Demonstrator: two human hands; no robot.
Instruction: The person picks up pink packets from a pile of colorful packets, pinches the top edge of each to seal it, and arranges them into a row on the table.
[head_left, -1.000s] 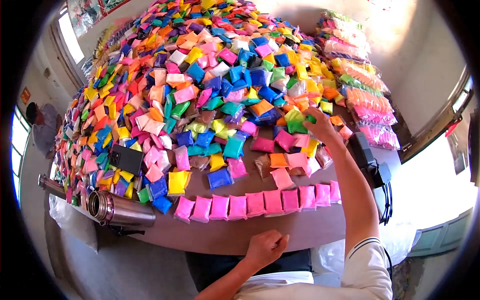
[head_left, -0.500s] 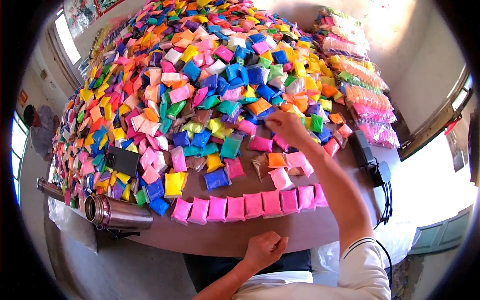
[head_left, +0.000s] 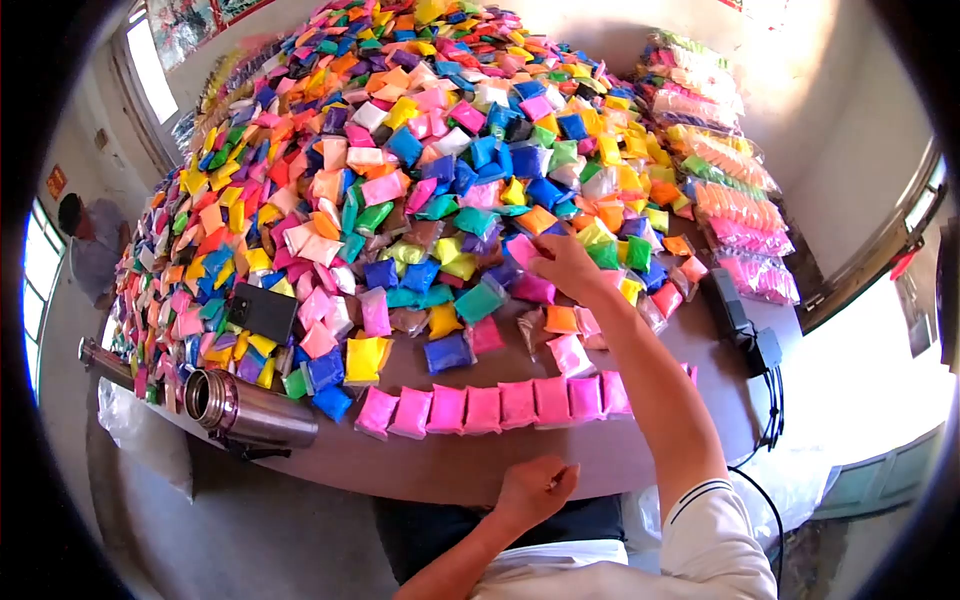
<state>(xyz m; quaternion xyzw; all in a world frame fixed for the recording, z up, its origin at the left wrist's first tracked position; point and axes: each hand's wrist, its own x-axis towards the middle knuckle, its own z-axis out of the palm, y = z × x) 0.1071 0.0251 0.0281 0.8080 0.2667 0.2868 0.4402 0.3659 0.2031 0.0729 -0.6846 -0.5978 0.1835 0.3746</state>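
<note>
My right hand [head_left: 562, 262] reaches into the near side of a big heap of small coloured packets [head_left: 420, 150], its fingertips at a pink packet [head_left: 522, 250]. The fingers are bent together around the packet's edge. Closer to me, a row of pink packets [head_left: 518, 405] lies side by side along the table [head_left: 450, 470]. My left hand [head_left: 537, 490] is curled closed at the table's near edge, below the row; whatever may be inside it is too small to name.
A steel flask [head_left: 255, 412] lies at the left edge, with a black phone [head_left: 262, 311] on the heap above it. Bundled bags of packets [head_left: 740, 200] stand at the back right, near a black device [head_left: 728, 302] with cables. Another person [head_left: 98, 245] is at far left.
My right hand has shifted slightly down at the heap, and its fingers now meet a pink packet. The camera view has turned a little. My left hand stays near the table edge.
</note>
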